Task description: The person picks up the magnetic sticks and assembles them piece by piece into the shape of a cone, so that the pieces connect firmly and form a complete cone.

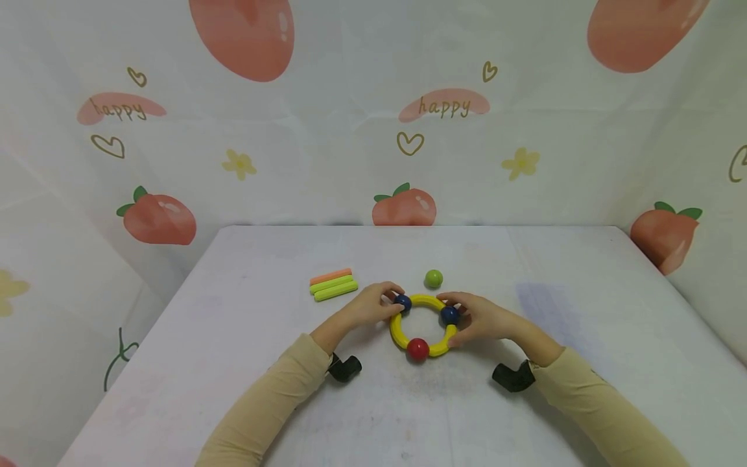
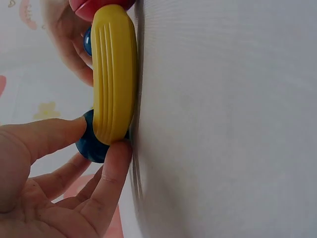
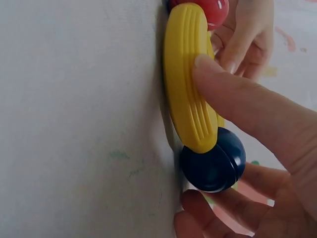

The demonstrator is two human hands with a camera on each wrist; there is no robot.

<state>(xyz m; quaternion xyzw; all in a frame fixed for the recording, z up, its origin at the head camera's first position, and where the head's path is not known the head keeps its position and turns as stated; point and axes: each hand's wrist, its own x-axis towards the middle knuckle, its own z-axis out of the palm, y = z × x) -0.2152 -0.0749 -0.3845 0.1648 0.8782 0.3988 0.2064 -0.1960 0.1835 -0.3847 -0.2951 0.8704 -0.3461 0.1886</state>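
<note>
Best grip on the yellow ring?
Probably the left blue ball and right blue ball, one hand each, from the outer sides. The yellow ring lies roughly flat, and the balls bulge wider than its segments, giving thumb and fingers round sides to oppose. Left hand and right hand are both there.

Three short sticks point(image 1: 332, 285), one orange, two lime-yellow, lie side by side before me on the pale surface point(image 1: 432, 415), beyond the left fingers point(image 1: 390, 286); a green ball point(image 1: 434, 279) sits just past the right fingers point(image 1: 454, 296). Farther beyond both hangs a white backdrop point(image 1: 327, 130) printed with peaches, hearts and "happy."
</note>
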